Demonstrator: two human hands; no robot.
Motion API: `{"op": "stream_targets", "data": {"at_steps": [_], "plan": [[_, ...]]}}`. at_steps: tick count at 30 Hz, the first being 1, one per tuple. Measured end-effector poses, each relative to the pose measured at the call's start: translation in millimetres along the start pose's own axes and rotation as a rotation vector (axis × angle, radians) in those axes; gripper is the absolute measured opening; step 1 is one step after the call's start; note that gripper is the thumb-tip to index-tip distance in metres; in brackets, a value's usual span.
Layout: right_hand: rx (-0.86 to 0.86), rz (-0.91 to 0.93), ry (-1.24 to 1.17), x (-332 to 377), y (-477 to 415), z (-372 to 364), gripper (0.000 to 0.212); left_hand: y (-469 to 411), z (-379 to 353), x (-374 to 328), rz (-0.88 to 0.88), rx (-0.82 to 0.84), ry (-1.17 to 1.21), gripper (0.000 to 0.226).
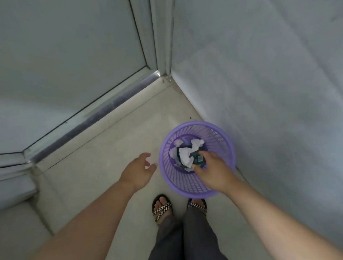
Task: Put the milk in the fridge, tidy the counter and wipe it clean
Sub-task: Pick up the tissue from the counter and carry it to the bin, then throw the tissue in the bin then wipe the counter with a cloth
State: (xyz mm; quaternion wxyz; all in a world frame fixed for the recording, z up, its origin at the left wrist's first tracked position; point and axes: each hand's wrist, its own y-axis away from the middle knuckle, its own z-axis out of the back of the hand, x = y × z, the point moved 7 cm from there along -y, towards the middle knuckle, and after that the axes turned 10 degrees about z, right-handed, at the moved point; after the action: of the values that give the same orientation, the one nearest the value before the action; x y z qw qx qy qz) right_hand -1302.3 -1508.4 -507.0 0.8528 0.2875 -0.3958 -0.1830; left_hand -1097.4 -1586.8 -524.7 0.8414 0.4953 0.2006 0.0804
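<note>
A purple slatted waste basket (217, 139) stands on the floor by the right wall. Crumpled white paper (185, 156) lies inside it. My right hand (213, 169) reaches over the basket's mouth, fingers pinched on a small dark green wrapper (197, 158) held just above the paper. My left hand (138, 170) hovers to the left of the basket, above the floor, fingers spread and holding nothing. No counter, milk or fridge is in view.
A pale wall (273, 73) rises right behind the basket. A sliding door with a metal floor track (97, 118) closes the left side. My feet in checkered sandals (161, 208) stand on the beige floor just in front of the basket.
</note>
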Motion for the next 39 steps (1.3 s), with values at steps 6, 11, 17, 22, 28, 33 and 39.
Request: {"op": "stream_targets", "data": {"at_steps": [6, 11, 17, 22, 28, 33, 39], "plan": [[-0.006, 0.06, 0.032, 88, 95, 64, 0.055, 135, 66, -30, -0.065, -0.004, 0.093, 0.042], [-0.028, 0.159, -0.002, 176, 192, 115, 0.051, 263, 113, -50, -0.122, -0.041, 0.26, 0.033], [-0.057, 0.289, -0.071, 266, 314, 166, 0.042, 413, 153, -54, -0.207, -0.102, 0.383, 0.021], [-0.106, 0.383, -0.207, 323, 395, 199, 0.036, 512, 187, -52, -0.275, -0.147, 0.617, 0.022], [-0.17, 0.632, -0.27, 362, 462, 226, 0.028, 596, 198, -38, -0.418, -0.247, 0.781, 0.036], [-0.088, 0.689, -0.277, 361, 476, 214, 0.034, 619, 185, -28, -0.439, -0.297, 0.892, 0.04], [0.112, 0.714, -0.162, 347, 482, 199, 0.031, 650, 147, -4, -0.345, -0.438, 1.045, 0.038]]}}
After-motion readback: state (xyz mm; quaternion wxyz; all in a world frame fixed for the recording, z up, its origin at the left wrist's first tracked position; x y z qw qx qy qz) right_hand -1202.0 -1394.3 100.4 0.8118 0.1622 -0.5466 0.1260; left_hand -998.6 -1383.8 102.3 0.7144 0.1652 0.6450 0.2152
